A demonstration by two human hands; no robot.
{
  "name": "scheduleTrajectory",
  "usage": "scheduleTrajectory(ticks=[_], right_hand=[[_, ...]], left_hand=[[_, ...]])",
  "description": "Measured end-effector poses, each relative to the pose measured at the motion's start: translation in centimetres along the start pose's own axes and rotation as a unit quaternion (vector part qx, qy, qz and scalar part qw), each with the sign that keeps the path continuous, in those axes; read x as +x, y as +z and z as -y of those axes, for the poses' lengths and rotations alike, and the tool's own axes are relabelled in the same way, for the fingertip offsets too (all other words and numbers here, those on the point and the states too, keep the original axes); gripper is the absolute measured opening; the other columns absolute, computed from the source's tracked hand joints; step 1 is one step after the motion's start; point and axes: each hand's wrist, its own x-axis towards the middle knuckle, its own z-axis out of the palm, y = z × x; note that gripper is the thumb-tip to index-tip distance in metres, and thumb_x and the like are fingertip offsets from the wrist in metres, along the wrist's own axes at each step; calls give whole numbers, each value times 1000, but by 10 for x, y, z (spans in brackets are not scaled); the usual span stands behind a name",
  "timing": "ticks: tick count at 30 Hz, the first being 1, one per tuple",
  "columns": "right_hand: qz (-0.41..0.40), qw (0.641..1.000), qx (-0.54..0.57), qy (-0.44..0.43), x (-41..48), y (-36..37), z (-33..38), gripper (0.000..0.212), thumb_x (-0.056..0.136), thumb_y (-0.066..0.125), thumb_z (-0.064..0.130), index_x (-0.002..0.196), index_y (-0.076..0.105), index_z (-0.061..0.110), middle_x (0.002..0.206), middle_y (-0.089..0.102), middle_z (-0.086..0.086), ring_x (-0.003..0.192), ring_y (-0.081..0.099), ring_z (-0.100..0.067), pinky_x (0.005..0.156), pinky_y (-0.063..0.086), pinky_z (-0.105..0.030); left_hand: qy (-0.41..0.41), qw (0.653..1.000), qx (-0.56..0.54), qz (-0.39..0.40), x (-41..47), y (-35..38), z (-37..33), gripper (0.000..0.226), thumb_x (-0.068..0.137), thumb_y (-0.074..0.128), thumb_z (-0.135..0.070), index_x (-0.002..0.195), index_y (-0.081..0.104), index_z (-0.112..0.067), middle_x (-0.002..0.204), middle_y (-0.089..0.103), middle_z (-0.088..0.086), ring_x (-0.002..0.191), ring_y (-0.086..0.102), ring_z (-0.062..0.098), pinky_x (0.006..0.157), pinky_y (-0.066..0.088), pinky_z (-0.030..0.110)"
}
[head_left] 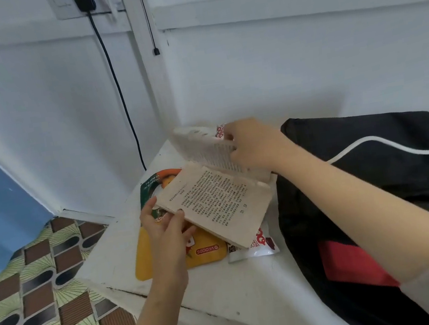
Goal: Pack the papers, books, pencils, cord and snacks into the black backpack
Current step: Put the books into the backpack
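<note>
— Yellowed paper is filling both hands, isn't it?

— It is. The left hand (161, 226), in the lower middle of the frame, is pinching the near left corner of the open book (219, 200) between thumb and fingers. The right hand (250, 147), just above the centre, is curling its fingers round the edge of the raised pages and holding them up.

— So the book is hanging open?

— It is tilting above the white table (227, 294) and covering part of the yellow snack bag (207, 249) and the white snack packet (259, 247) lying under it.

— How should the closing be going, in your judgement?

— I am thinking the right hand should be folding the raised pages down flat onto the lower half, with no leaf creasing, while the left is keeping its pinch so the spine is not twisting. The paper is looking old and soft, so a light grip is suiting it better than a squeeze.

— And the bag?

— The black backpack (379, 193) is lying at the right of the frame, with a white cord (389, 148) running across its top. I cannot tell where its mouth is opening, so finding that is coming first.
</note>
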Motion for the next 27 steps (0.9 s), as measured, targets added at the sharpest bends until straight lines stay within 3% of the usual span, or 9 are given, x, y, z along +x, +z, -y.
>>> scheduleTrajectory(ticks=[4, 7, 9, 11, 14, 19, 21, 24, 27], right_hand=[[61, 997, -2, -55, -36, 20, 26, 19, 86, 58, 25, 104, 56, 18, 99, 58, 4, 89, 57, -16, 64, 42, -25], [149, 987, 2, -54, -46, 39, 29, 41, 87, 57, 44, 120, 49, 21, 104, 56, 4, 92, 51, -15, 72, 38, -28], [183, 982, 38, -37, -48, 48, 26, 47, 90, 54, 41, 131, 43, 21, 118, 57, 0, 101, 52, -17, 80, 41, -28], [189, 979, 70, -21, -50, 50, 21, 43, 94, 48, 30, 135, 40, 21, 122, 57, -4, 103, 55, -19, 84, 45, -30], [186, 975, 121, 16, -52, 47, 14, 41, 96, 43, 20, 136, 38, 20, 118, 58, -5, 94, 56, -18, 84, 48, -31], [31, 982, 174, 65, -54, 35, 2, 59, 92, 48, 15, 145, 21, 20, 124, 56, -13, 93, 59, -21, 78, 48, -31], [-39, 963, 250, 90, -57, 30, -2, 66, 92, 50, 12, 147, 13, 19, 122, 57, -15, 84, 61, -17, 67, 48, -28], [-55, 892, 425, 142, -61, 26, -4, 69, 92, 53, 7, 146, 12, 19, 111, 58, -5, 71, 53, 2, 53, 44, -5], [-21, 839, 517, 165, -67, 32, -2, 69, 87, 63, 12, 144, 24, 14, 110, 61, -8, 87, 63, -12, 78, 53, -18]], left_hand=[[59, 998, -14, -5, 1, 6, 3, 48, 97, 45, -11, 133, 27, -39, 113, 63, 2, 100, 63, 19, 79, 51, 32], [101, 995, 15, 2, 0, 11, 3, 64, 94, 50, -5, 139, 20, -40, 119, 58, -4, 100, 60, 4, 82, 51, 27], [127, 991, 42, 19, 1, 13, 6, 70, 90, 54, 1, 139, 20, -37, 125, 53, -3, 107, 57, 3, 83, 53, 23], [164, 980, 106, 24, 6, 14, 9, 73, 84, 61, 2, 132, 26, -40, 130, 50, 1, 115, 55, 15, 87, 54, 32], [202, 961, 184, 27, 13, 18, 6, 64, 76, 65, -2, 116, 42, -46, 122, 50, 1, 110, 53, 25, 84, 52, 50], [217, 961, 148, 87, 13, 20, -13, 55, 84, 49, 13, 105, 51, -37, 110, 56, -10, 98, 59, 17, 70, 58, 41], [222, 962, 110, 118, 7, 13, -25, 59, 84, 43, 18, 105, 52, -36, 115, 58, -5, 97, 62, 15, 68, 57, 37], [237, 956, 89, 146, -2, 1, -39, 61, 82, 41, 23, 102, 51, -34, 111, 62, -5, 90, 64, 7, 64, 54, 23], [247, 951, 82, 166, -11, -7, -43, 58, 83, 39, 24, 100, 50, -31, 120, 59, -4, 93, 64, 4, 62, 51, 19]])
